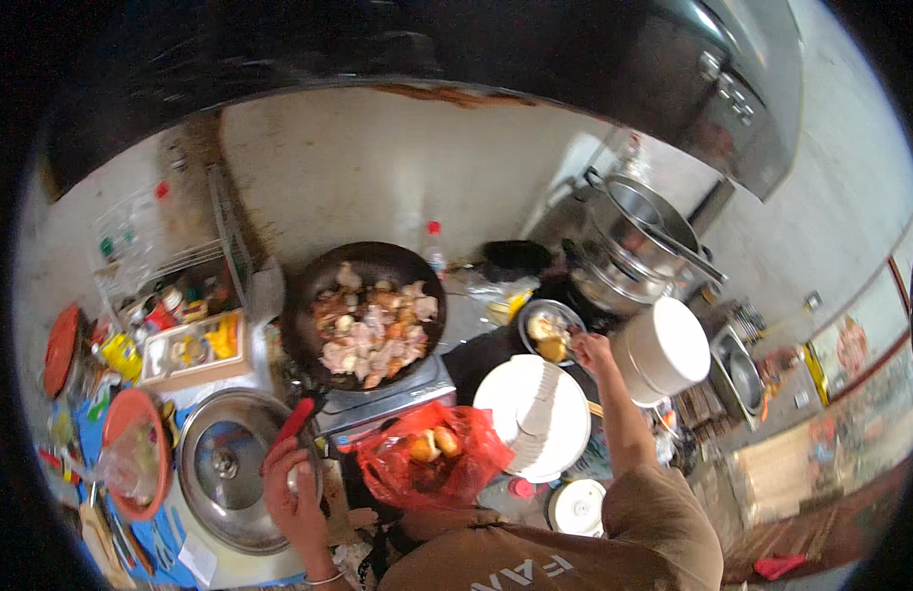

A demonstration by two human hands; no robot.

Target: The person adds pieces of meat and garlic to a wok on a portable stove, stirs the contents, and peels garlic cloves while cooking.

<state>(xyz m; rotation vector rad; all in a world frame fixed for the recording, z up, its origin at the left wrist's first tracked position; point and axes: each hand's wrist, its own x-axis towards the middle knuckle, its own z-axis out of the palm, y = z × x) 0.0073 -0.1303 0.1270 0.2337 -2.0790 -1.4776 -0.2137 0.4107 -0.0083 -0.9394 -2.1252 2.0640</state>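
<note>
A dark wok (371,258) holding pieces of pale meat (379,332) sits on a silver stove (386,395). Its red handle (299,417) points toward me, and the fingers of my left hand (292,484) are curled around the lower end. Under that hand lies a glass-and-metal pot lid (231,473). My right arm reaches forward, and my right hand (593,351) is at the right rim of a small metal bowl (526,336). Pale yellowish food pieces (551,336) lie in the bowl. Whether my fingers grip the rim or something inside is blurred.
Between my arms are a red plastic bag (397,465) with round brownish items and a white round lid (500,399). A white cylindrical container (670,351) stands right of my forearm. Stacked steel pots (634,251) stand behind. A range hood (427,44) hangs overhead.
</note>
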